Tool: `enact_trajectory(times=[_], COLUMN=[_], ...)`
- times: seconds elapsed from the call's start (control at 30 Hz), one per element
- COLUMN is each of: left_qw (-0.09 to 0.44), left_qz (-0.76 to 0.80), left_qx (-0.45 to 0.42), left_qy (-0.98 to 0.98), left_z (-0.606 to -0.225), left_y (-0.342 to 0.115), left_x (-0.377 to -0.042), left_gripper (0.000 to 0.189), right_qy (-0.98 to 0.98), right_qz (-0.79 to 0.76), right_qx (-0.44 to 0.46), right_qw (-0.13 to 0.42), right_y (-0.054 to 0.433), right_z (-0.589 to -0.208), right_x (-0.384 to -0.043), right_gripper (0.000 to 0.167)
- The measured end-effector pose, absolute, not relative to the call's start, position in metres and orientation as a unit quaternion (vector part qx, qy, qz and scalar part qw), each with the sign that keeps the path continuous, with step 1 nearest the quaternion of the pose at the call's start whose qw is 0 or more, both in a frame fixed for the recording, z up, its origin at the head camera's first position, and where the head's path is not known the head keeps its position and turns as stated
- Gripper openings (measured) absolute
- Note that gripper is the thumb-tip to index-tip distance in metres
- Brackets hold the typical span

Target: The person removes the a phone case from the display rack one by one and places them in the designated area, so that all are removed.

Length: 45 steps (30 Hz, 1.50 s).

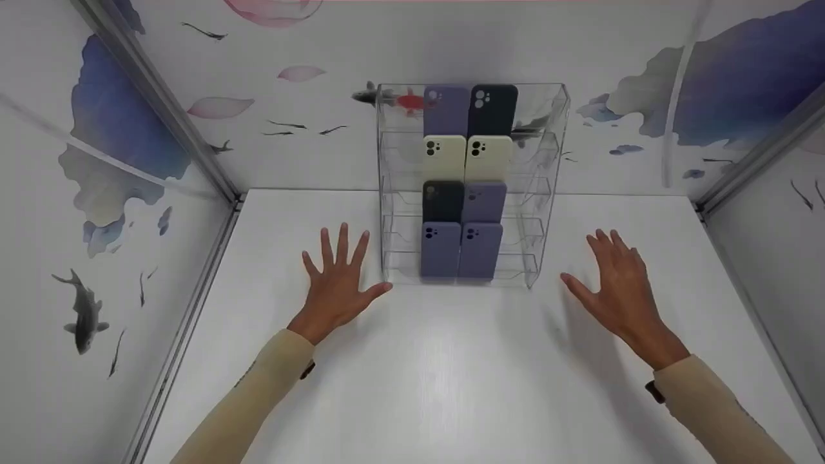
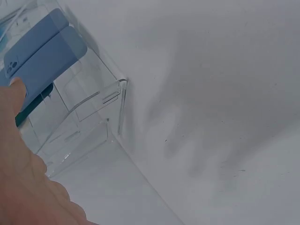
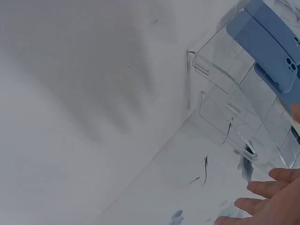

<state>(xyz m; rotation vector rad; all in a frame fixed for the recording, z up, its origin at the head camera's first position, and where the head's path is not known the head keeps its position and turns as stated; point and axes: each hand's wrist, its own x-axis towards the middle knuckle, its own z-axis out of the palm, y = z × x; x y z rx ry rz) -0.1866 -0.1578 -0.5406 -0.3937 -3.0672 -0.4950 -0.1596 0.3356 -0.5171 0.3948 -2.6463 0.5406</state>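
A clear acrylic tiered rack (image 1: 530,241) stands on the white table against the back wall. Two columns of phone cases fill its middle. At the top are a purple case (image 1: 445,116) and a black case (image 1: 494,113), above two cream cases (image 1: 445,161). Below them come another black case (image 1: 443,205) and a purple one (image 1: 485,205), then two purple cases (image 1: 440,254) at the bottom. My left hand (image 1: 335,287), fingers spread, is held left of the rack, holding nothing. To the right, my empty right hand (image 1: 622,290) has its fingers extended, apart from the rack.
White side walls with painted fish and blue patches, like the dark fish (image 1: 85,312) on the left, enclose the table (image 1: 445,386). Metal posts (image 1: 161,103) run along the corners. Both hands cast soft shadows on the tabletop.
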Motion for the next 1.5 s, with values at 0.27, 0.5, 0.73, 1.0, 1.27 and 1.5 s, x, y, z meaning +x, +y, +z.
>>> enact_trajectory(times=[0.27,0.5,0.73,1.0,1.27,1.5], left_qw=[-0.008,-0.014,-0.02,-0.034,-0.035,-0.042], left_qz=[-0.176,-0.214,-0.248,-0.292,-0.327,-0.363], left_qx=[-0.136,-0.139,-0.152,-0.153,-0.149,-0.139], left_qy=[-0.975,-0.967,-0.957,-0.944,-0.933,-0.92], left_z=[-0.534,-0.528,-0.52,-0.507,-0.487,-0.472], left_y=[-0.16,-0.16,-0.16,-0.16,-0.163,-0.159], left_x=[-0.191,-0.194,-0.195,-0.201,-0.215,-0.225], left_gripper=[0.109,0.103,0.098,0.092,0.086,0.083], right_qy=[-0.931,-0.924,-0.919,-0.912,-0.91,-0.904], right_qz=[0.208,0.214,0.216,0.221,0.242,0.261], right_qx=[0.176,0.195,0.214,0.246,0.262,0.277], right_qw=[0.243,0.25,0.25,0.243,0.211,0.194], right_y=[0.322,0.312,0.3,0.287,0.272,0.261], right_z=[-0.51,-0.505,-0.499,-0.494,-0.49,-0.491], right_x=[-0.17,-0.176,-0.182,-0.189,-0.198,-0.202], right_gripper=[0.074,0.071,0.068,0.067,0.067,0.062])
